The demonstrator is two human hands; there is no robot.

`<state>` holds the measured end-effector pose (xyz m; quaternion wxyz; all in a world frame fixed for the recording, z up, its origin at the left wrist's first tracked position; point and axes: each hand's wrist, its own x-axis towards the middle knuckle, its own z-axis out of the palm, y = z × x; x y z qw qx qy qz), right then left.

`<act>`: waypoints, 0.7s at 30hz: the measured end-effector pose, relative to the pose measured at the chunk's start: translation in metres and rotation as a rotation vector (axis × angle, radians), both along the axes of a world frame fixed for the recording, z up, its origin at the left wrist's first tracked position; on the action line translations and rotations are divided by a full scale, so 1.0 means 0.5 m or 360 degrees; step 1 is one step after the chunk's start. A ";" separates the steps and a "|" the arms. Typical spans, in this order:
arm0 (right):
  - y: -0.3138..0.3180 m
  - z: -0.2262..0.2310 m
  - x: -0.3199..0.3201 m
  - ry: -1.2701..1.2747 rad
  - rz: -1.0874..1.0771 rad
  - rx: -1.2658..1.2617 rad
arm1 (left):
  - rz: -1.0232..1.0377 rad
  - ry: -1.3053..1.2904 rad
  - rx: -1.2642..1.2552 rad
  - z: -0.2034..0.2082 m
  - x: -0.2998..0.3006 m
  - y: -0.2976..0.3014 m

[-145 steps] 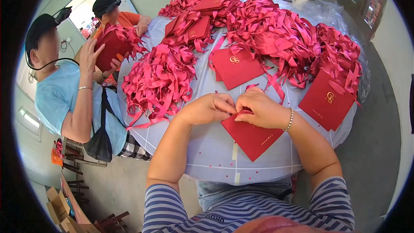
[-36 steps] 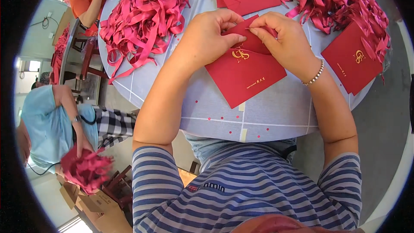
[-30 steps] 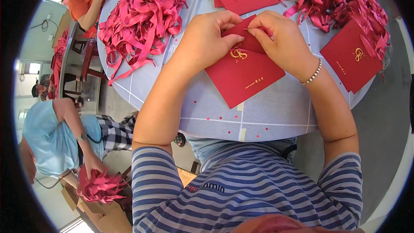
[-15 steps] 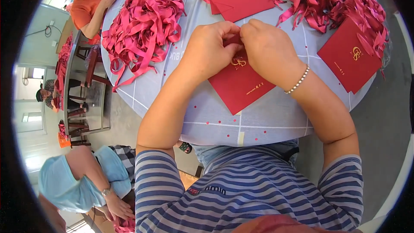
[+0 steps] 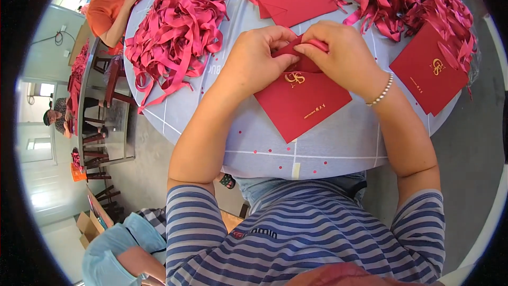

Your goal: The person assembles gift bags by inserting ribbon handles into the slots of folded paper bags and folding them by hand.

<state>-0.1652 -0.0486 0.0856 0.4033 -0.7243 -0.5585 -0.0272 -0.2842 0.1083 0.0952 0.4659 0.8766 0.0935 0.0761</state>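
Observation:
A flat red paper bag (image 5: 304,107) with gold print lies tilted on the round table, its mouth end up between my hands. My left hand (image 5: 262,58) is closed, thumb and forefinger pinching the left side of the mouth. On the other side, my right hand (image 5: 341,55) grips the upper edge between bent thumb and fingers. A red strip (image 5: 317,44) shows above the right thumb; I cannot tell whether it is ribbon or folded bag edge. The mouth gapes slightly, with a dark red inside. More red bags (image 5: 301,2) lie stacked just beyond my hands.
Heaps of dark pink ribbons (image 5: 182,26) cover the far left and far right of the table (image 5: 238,159). Other red bags (image 5: 426,71) lie at the right edge. Small red paper dots dot the near cloth. A person in orange (image 5: 114,2) sits at far left.
My right hand has moved slightly right and turned, opening a gap between the hands. The bag's right corner has swung right and up. A person in light blue at lower left has shifted.

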 end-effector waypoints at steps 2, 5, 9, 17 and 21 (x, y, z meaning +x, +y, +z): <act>-0.007 0.016 0.006 0.0320 -0.0004 0.0045 | 0.0025 0.0032 -0.0105 0.002 -0.001 0.000; -0.023 0.018 0.037 0.0380 0.0059 0.0193 | 0.0044 -0.0032 0.0099 0.013 -0.003 -0.010; -0.030 0.028 0.040 0.0303 0.0307 -0.0104 | 0.0000 0.0120 -0.0061 0.036 -0.006 -0.018; -0.038 0.042 0.040 0.0452 0.0426 -0.0380 | -0.0386 0.0239 -0.0708 0.033 -0.013 0.029; -0.032 0.037 0.029 0.0499 0.0601 -0.0315 | -0.0599 0.0391 -0.0761 0.026 -0.016 0.048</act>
